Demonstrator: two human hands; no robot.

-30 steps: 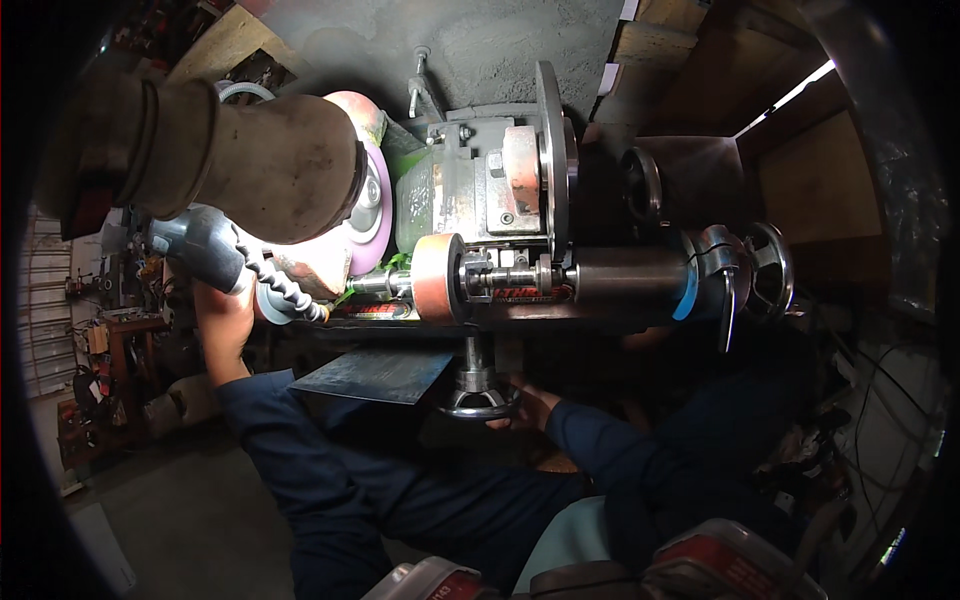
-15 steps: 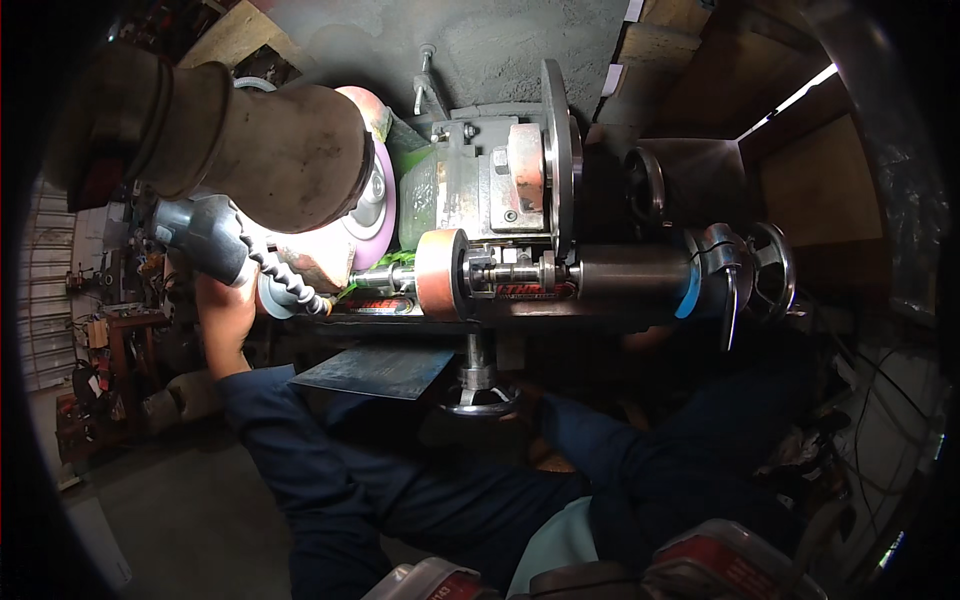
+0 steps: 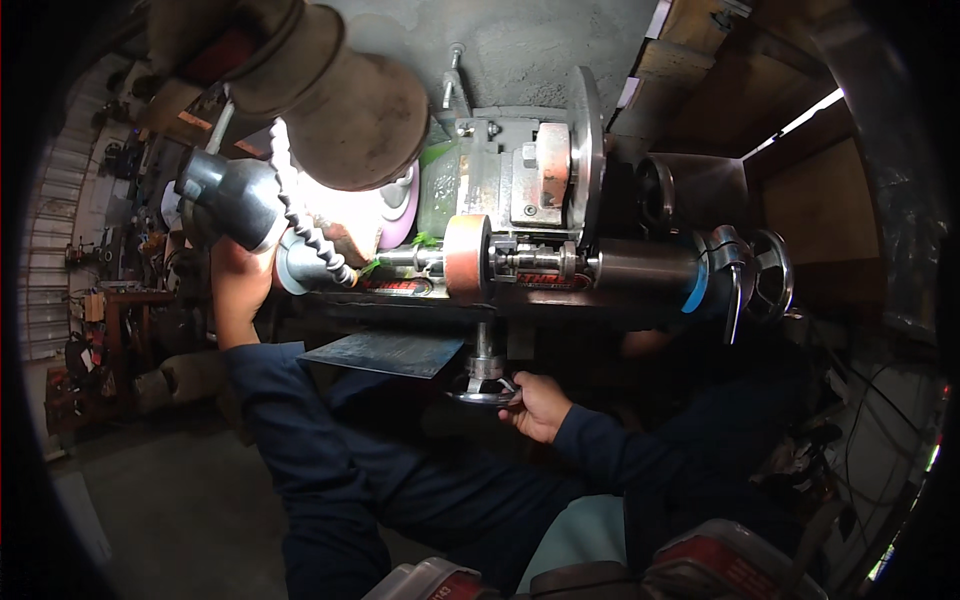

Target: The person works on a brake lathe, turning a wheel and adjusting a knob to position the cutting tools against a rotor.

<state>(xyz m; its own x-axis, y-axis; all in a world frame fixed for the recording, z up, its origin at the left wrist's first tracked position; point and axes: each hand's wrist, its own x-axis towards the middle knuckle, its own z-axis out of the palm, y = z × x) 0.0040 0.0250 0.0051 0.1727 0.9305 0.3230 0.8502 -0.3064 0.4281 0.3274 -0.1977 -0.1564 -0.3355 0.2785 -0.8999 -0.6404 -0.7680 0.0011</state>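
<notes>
Shifted since half a second ago, the grinding machine (image 3: 495, 180) sits further right and a little higher in your view, and your right hand (image 3: 540, 408), then dim with shadow, now shows clearly. Its thumb and fingers close on the right side of the chrome handwheel (image 3: 484, 387), which hangs below the machine's front edge. Your left hand (image 3: 240, 280) reaches up to the dark lamp head (image 3: 238, 205); its fingers are hidden, so you cannot tell whether they grip anything. Above the handwheel, a bright metal shaft (image 3: 405, 258) lies level, left of a reddish disc (image 3: 463, 260). Small, even turns of the handwheel seem wisest, with your left fingers and cuff well apart from the pink wheel (image 3: 399, 212)
</notes>
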